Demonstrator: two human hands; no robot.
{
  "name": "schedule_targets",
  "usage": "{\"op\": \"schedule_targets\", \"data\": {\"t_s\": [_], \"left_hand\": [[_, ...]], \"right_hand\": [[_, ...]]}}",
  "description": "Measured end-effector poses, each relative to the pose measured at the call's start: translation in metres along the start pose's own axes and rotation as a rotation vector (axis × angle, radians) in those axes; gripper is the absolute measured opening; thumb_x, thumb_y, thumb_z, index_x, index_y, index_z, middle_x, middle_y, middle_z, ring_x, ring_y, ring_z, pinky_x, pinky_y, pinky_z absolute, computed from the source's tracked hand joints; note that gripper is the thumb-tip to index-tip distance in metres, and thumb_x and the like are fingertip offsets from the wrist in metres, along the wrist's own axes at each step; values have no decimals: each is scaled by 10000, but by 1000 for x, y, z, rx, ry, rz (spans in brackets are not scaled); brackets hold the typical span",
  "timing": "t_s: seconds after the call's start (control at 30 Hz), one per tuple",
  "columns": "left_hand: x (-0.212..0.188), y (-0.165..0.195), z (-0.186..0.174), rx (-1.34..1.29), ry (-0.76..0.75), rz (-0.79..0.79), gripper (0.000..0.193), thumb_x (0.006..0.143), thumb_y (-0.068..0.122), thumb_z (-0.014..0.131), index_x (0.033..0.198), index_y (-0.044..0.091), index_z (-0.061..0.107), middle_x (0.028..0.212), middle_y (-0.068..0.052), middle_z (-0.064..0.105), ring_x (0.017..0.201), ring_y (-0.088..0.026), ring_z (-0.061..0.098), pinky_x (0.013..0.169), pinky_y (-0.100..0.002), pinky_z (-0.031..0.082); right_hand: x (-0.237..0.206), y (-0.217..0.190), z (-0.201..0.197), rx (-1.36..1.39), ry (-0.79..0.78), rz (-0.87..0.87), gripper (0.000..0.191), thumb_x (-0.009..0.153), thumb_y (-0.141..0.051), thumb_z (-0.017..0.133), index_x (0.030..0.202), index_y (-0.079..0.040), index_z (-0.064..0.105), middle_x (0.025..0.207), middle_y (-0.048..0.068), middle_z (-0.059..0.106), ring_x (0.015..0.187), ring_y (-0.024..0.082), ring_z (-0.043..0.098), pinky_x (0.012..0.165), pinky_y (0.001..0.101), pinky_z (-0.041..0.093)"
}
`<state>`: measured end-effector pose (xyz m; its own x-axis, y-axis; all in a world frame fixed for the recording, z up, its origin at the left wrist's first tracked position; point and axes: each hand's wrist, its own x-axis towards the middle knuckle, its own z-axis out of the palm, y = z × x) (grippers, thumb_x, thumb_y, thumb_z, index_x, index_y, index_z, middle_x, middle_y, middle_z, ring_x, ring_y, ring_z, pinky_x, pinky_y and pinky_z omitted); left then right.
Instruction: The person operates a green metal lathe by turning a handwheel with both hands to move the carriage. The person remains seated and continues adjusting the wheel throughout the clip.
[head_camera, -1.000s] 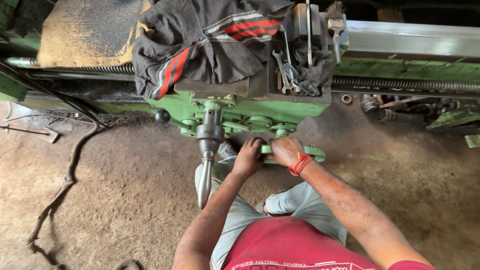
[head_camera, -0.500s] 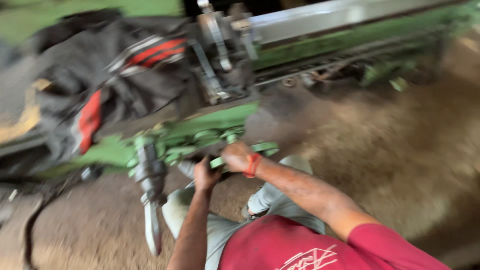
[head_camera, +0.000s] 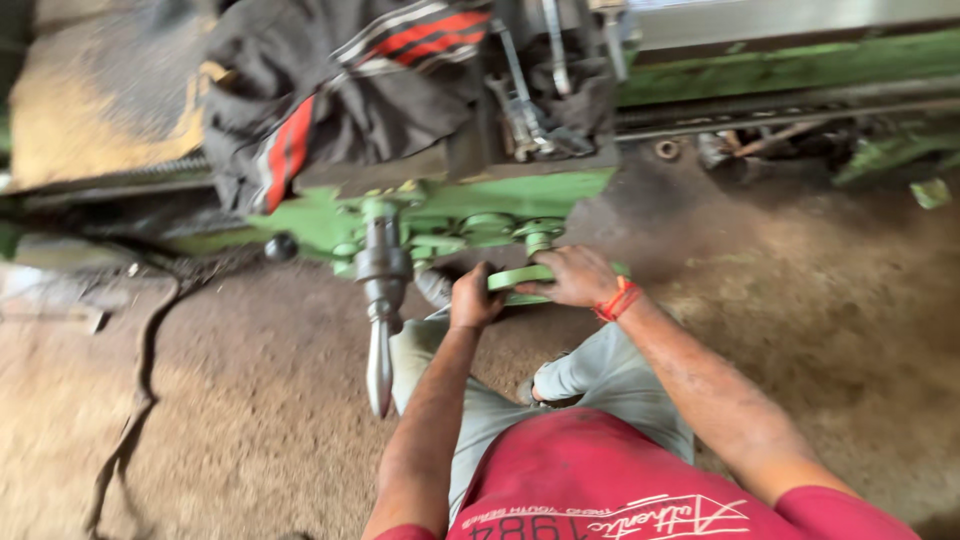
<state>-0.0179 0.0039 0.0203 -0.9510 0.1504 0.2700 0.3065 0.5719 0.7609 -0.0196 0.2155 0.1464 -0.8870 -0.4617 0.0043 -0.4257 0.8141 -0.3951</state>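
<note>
Both hands on green handwheel (head_camera: 525, 278) at lathe apron (head_camera: 450, 215), near side.
Left hand (head_camera: 472, 298) clenched on its rim, right hand (head_camera: 575, 275) grasping the top; dark garment (head_camera: 340, 90) draped above could snag, long lever (head_camera: 380, 330) could strike knee.

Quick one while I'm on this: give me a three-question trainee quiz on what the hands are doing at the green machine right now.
1. True or false: both hands grip the same green handwheel.
2. Which wrist carries the orange band? A) left B) right C) neither
3. What hangs down just left of the left hand?

Key
1. True: the left hand holds the wheel's near left rim, and the right hand lies over its right side.
2. B.
3. A long metal lever with a tapered tip, hanging from the green machine, apart from the hand. Dark clothing with red stripes is draped on top.
</note>
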Motion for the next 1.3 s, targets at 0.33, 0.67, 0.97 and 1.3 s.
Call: {"op": "schedule_targets", "data": {"t_s": [0.33,0.67,0.97,1.3], "left_hand": [[-3,13,-10,-137,23,-38,252,783,175,782,934,63,614,866,-205,702,843,-437,683,715,-490,555],[13,37,-8,139,-111,148,424,714,297,843,1018,74,649,948,-181,719,872,-430,696,739,-519,556],[12,17,7,198,-48,184,397,700,344,874,888,95,628,817,-129,699,720,-377,689,599,-493,544],[10,17,7,170,54,254,348,676,259,846,857,97,596,783,-113,663,703,-365,669,587,-473,530]], "right_hand": [[6,-3,6,-190,-26,5,419,763,-505,811,939,-131,742,742,141,723,745,369,720,661,516,552],[7,5,23,-183,-5,12,266,740,-283,838,872,-92,707,747,161,712,749,394,717,659,522,564],[8,2,29,-162,42,12,228,722,-220,814,858,-83,693,719,156,704,706,390,719,621,526,570],[9,1,33,-172,62,9,183,729,-222,793,835,-97,712,715,132,713,709,359,726,627,504,579]]}}
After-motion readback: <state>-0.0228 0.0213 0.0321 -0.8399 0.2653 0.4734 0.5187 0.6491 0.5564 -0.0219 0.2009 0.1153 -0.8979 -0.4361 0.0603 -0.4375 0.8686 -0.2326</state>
